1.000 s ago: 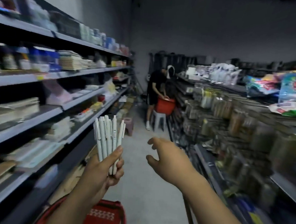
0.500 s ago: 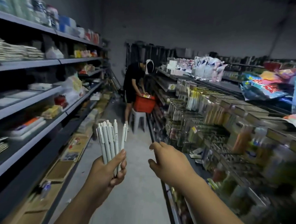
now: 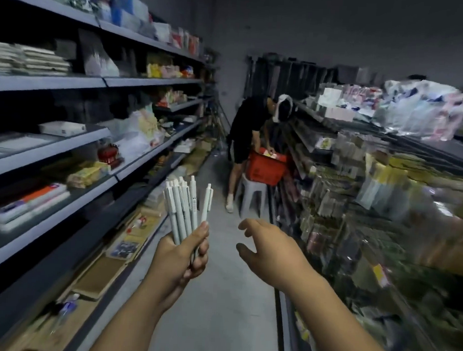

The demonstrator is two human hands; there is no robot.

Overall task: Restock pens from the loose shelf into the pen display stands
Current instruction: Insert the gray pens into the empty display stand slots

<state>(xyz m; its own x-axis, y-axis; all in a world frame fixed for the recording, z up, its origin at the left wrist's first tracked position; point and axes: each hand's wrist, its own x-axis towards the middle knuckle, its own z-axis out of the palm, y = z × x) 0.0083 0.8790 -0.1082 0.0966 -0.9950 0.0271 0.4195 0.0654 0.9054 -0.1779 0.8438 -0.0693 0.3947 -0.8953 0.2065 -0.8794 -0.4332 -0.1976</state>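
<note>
My left hand (image 3: 179, 255) grips a bundle of several pale grey-white pens (image 3: 182, 205), held upright with their clicker ends up, over the aisle floor. My right hand (image 3: 270, 251) hovers just to the right of the bundle, fingers loosely spread and holding nothing, a short gap away from the pens. The pen display stands (image 3: 328, 204) fill the blurred shelving on the right side of the aisle, beyond my right hand.
Grey shelves (image 3: 73, 145) with stationery line the left side. Farther down the aisle a person in black (image 3: 245, 127) bends over a red basket (image 3: 265, 167) on a grey stool (image 3: 252, 196). Bare floor (image 3: 218, 295) runs between the shelves.
The view has swung left and forward along the aisle. The pens stay in my left hand. My right hand has spread its fingers a little and stays beside the bundle.
</note>
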